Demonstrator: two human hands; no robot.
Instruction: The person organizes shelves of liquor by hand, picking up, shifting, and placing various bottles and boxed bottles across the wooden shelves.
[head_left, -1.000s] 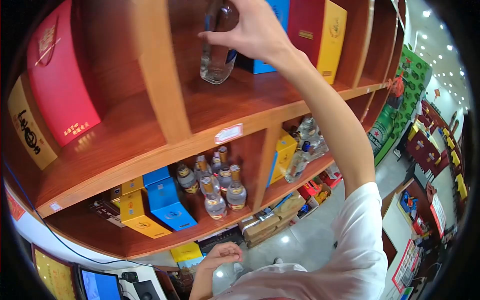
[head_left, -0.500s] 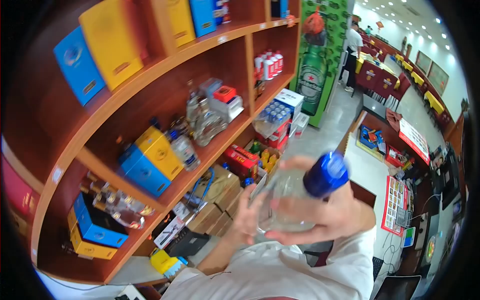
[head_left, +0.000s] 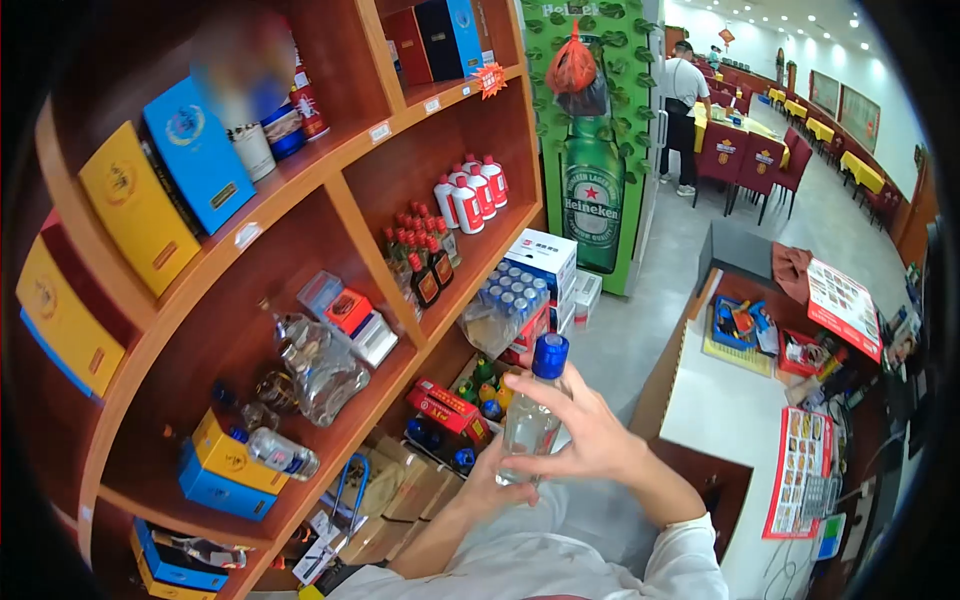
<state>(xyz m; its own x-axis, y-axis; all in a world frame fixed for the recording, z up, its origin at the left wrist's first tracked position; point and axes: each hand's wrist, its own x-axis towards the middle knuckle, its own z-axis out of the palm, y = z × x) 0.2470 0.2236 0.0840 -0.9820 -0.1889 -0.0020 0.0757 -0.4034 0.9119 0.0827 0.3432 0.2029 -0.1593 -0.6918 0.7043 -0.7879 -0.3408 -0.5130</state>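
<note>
A clear glass bottle (head_left: pixel 527 428) with a blue cap (head_left: pixel 551 356) is held nearly upright in front of my body. My right hand (head_left: pixel 592 432) wraps it from the right, the thumb and fingers spread around the glass below the cap. Lower down, my left hand (head_left: pixel 498 478) closes on the bottle's base from the left. The fingers behind the glass are partly hidden. Left of the hands is a wooden shelf (head_left: pixel 375 395) carrying a large ornate clear decanter (head_left: pixel 322 372) and a small lying bottle with a blue cap (head_left: pixel 283 453).
Red-capped white bottles (head_left: pixel 468 205) and small dark bottles (head_left: pixel 425 268) stand on the shelf. Blue and yellow boxes (head_left: pixel 200 150) fill other compartments. Cartons (head_left: pixel 400 490) lie below. A white counter (head_left: pixel 715 420) is at right; another person (head_left: pixel 683 90) stands at a far table.
The bottle has moved lower and farther from the camera, and stands more upright. Both hands stay on it. The view has turned, bringing more of the shelf and green fridge into sight.
</note>
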